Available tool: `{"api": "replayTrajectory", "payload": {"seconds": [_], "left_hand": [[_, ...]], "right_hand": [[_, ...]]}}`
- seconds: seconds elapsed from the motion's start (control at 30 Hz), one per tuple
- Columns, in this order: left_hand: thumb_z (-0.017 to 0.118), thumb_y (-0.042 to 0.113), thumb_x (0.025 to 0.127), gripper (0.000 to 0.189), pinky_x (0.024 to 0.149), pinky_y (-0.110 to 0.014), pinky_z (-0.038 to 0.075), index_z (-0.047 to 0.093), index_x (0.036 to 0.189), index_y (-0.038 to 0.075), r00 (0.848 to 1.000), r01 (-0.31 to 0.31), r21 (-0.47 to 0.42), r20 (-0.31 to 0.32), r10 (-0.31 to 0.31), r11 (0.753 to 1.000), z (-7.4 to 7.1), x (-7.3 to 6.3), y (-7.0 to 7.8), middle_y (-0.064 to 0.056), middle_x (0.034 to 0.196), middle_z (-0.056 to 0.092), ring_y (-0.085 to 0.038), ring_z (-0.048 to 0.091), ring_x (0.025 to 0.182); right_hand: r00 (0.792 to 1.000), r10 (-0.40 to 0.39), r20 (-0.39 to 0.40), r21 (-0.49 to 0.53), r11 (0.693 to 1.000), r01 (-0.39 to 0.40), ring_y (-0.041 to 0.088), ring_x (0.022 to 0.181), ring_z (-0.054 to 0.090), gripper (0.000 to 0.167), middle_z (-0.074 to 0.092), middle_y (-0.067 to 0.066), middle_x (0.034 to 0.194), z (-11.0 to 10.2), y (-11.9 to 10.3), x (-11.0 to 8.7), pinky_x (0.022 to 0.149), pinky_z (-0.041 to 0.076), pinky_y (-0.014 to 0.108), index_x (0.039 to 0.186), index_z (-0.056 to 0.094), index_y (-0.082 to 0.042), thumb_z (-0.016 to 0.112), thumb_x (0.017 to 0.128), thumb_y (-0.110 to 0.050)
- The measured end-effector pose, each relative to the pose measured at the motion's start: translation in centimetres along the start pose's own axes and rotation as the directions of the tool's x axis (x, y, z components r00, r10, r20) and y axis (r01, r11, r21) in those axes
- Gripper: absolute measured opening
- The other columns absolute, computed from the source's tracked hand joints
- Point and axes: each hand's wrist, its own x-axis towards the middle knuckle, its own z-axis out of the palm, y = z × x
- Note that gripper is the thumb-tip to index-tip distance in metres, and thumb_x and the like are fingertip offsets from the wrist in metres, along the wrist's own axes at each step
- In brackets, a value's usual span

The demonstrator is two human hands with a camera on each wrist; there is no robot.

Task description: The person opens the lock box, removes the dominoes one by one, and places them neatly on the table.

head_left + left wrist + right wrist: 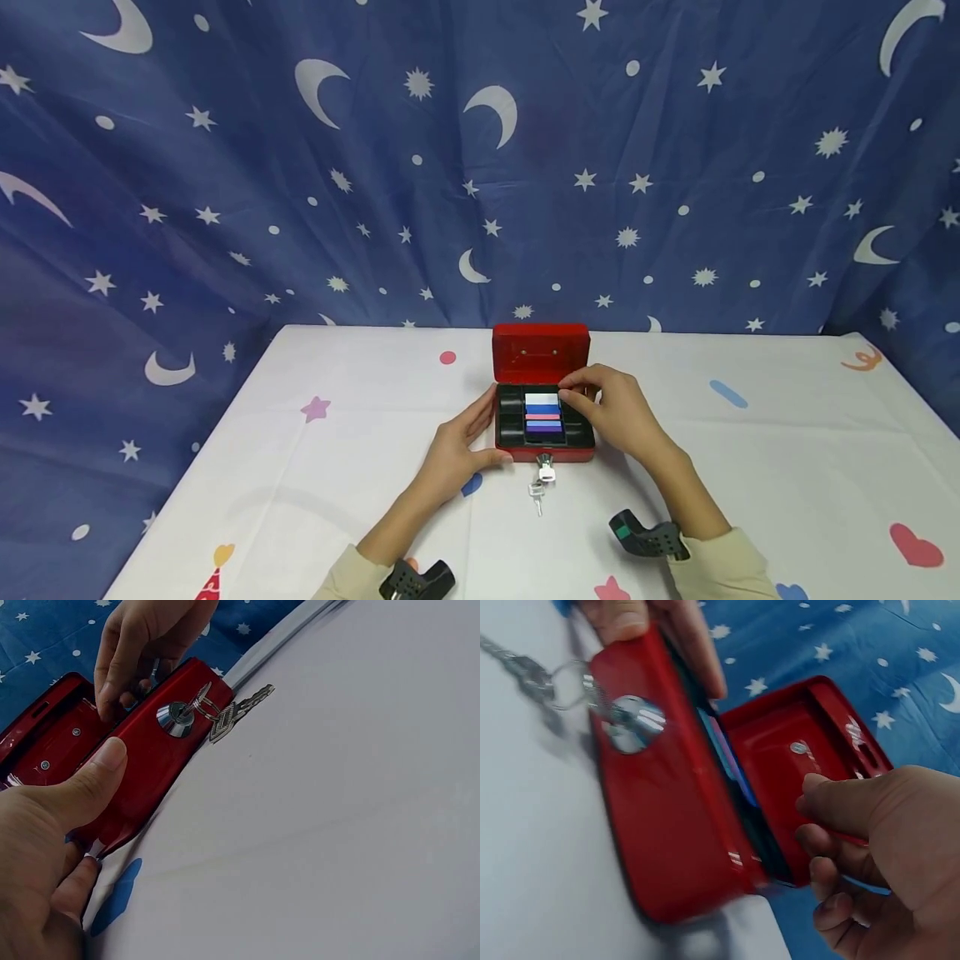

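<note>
The left hand point(447, 457) is clamped on the near left corner of a red box point(551, 456), its fingers along the left side and its thumb on the near wall, while the right hand point(622, 408) bends its fingers over the far right part of the box, thumb and forefinger close together by the right end of the coloured strips point(542, 409); I cannot tell whether anything is pinched between them. The strips lie in the middle compartment of the black tray point(512, 429) inside the box, white at the far end, then blue, pink, light blue and purple towards the near end, with further compartments to the left and right. The red lid point(536, 354) stands raised at the far side. On the near wall is a round metal lock point(175, 719) with a key in it, and a second key point(537, 502) on the same ring lies nearer, on the bench point(360, 483). The box sits far of the middle of the bench, whose white cover bears printed shapes, and beyond the far edge hangs a blue curtain point(540, 150) with pale moons and stars
</note>
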Motion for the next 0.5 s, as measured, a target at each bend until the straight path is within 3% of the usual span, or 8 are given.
{"api": "replayTrajectory", "payload": {"seconds": [0.3, 0.5], "left_hand": [[0.083, 0.017, 0.071, 0.094, 0.101, -0.023, 0.038, 0.033, 0.150, 0.019, 1.000, -0.011, 0.018, 0.003, 0.011, 1.000, -0.1, 0.1, 0.1, 0.003, 0.148, 0.037, -0.009, 0.040, 0.130], [0.083, 0.016, 0.072, 0.093, 0.101, -0.023, 0.038, 0.033, 0.150, 0.018, 1.000, -0.011, 0.022, 0.002, 0.011, 1.000, -0.1, 0.0, -0.1, 0.002, 0.148, 0.038, -0.009, 0.040, 0.130]], "right_hand": [[0.999, -0.029, 0.016, -0.097, 0.995, 0.030, 0.019, 0.082, 0.051, 0.019, 0.055, 0.002, 0.089, 1.7, -0.2, 0.0, 0.072, 0.050, 0.034, 0.102, 0.075, -0.011, 0.073, 0.086, -0.021], [1.000, -0.014, -0.001, -0.161, 0.987, 0.014, 0.020, 0.084, 0.048, 0.021, 0.052, 0.004, 0.088, 2.3, -0.3, -0.1, 0.071, 0.050, 0.036, 0.103, 0.075, -0.010, 0.074, 0.085, -0.020]]}}
